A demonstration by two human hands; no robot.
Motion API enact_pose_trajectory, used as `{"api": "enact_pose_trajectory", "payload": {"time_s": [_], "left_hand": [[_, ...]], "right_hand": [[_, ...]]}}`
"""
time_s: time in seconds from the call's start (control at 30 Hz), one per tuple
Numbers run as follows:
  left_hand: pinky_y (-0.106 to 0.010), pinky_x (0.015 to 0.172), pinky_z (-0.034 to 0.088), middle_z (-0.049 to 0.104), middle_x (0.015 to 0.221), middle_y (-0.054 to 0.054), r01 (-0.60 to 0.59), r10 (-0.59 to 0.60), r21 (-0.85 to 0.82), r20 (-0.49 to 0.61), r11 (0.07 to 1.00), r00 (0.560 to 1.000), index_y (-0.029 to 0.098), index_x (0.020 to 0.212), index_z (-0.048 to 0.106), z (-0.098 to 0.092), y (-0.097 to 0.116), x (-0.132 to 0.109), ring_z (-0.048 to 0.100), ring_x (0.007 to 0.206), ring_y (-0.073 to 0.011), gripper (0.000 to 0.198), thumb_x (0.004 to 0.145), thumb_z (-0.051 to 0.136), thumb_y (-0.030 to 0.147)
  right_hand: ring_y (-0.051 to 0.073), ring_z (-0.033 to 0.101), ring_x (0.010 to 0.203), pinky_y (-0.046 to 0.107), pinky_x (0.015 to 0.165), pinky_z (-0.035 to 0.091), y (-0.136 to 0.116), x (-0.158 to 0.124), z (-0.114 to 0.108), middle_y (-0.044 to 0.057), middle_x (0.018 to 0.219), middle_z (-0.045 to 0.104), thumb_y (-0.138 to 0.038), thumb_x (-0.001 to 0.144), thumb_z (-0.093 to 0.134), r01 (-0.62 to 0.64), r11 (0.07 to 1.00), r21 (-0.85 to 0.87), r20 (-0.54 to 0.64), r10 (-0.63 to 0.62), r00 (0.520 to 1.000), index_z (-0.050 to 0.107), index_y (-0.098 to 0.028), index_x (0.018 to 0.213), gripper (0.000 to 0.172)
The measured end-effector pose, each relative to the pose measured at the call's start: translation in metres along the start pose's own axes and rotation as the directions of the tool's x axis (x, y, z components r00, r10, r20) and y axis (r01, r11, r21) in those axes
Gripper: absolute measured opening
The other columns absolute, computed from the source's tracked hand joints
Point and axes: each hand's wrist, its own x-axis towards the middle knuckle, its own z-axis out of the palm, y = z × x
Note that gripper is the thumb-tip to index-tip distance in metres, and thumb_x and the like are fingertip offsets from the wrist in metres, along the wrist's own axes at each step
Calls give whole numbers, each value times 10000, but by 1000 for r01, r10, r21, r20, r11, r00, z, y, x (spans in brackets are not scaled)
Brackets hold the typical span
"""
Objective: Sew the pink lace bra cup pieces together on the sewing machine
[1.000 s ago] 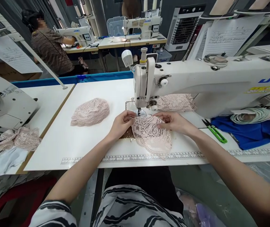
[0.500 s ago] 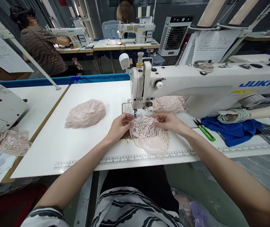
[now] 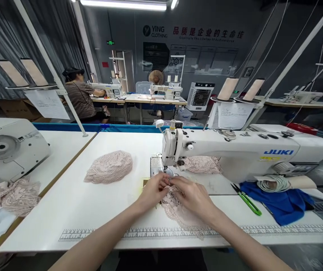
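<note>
A pale pink lace piece (image 3: 178, 210) lies just in front of the needle of a white sewing machine (image 3: 206, 146). My left hand (image 3: 156, 188) pinches its upper left edge near the presser foot. From the right, my right hand (image 3: 191, 192) grips the same edge, fingers closed and covering part of the lace. The two sets of fingertips nearly meet under the needle area, where the exact grip is hidden. On the table to the left sits a stack of lace pieces (image 3: 109, 167). More lace (image 3: 202, 164) lies behind the machine's needle end, under the arm.
Green-handled scissors (image 3: 247, 201) lie right of my hands, beside a blue cloth (image 3: 280, 199) and a roll of pale cord (image 3: 271, 183). A printed ruler (image 3: 138, 235) runs along the front edge. Another machine (image 3: 11, 148) stands left; a person (image 3: 79, 96) works farther back.
The view has tilted up, showing more of the back wall. My hands have come closer together at the lace's upper edge, and my right hand now covers more of it.
</note>
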Motion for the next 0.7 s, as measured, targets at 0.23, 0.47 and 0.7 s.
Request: {"api": "enact_pose_trajectory", "payload": {"time_s": [0.23,0.47,0.7], "left_hand": [[-256,669,489,606,933,-15,63,-65,-121,-10,991,998,193,1127,603,-1,0,1,617,759,-128,360,776,666,142],[-261,672,492,620,912,-24,137,-139,-225,9,965,990,167,1090,624,0,-2,4,603,728,-117,379,740,768,174],[-263,675,494,628,890,-20,147,-158,-264,-23,953,987,164,1026,646,3,4,1,608,748,-128,322,741,793,196]], "right_hand": [[266,718,943,327,681,507,7,8,4,56,1208,720,-113,858,484,-79,992,-97,80,87,993,554,-261,1384,551],[222,624,570,310,535,419,73,9,-15,46,767,715,-365,842,443,-214,968,131,97,203,974,689,-222,968,312],[266,585,533,390,536,479,94,-12,-13,33,601,603,-639,800,545,-272,936,225,-38,288,957,667,-275,1180,540]]}}
